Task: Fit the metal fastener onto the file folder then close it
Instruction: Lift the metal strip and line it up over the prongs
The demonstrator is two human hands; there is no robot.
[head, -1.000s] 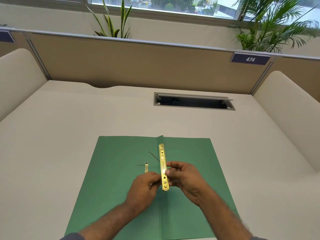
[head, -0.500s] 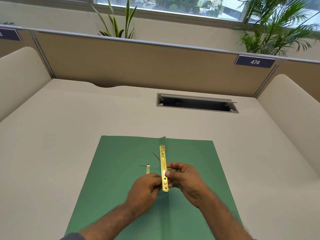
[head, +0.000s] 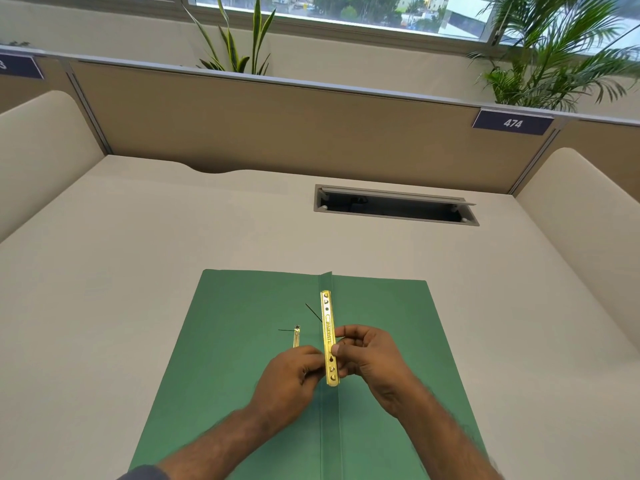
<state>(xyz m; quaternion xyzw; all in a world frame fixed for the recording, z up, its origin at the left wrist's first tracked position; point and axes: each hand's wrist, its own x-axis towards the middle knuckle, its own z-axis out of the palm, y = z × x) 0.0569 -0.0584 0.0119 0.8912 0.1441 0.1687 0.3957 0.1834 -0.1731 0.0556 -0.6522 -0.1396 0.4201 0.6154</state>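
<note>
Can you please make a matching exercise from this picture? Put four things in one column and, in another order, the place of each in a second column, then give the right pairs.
Things:
1. gold metal strip
2. green folder
3. number sign 474
4. cable slot

Places:
A. fixed on the top edge of the partition, far right
B. lying open and flat on the desk
C. held between the fingers of both hands, above the folder's centre fold
D. cut into the desk, beyond the folder

Pairs: 1-C, 2-B, 3-A, 4-D
</note>
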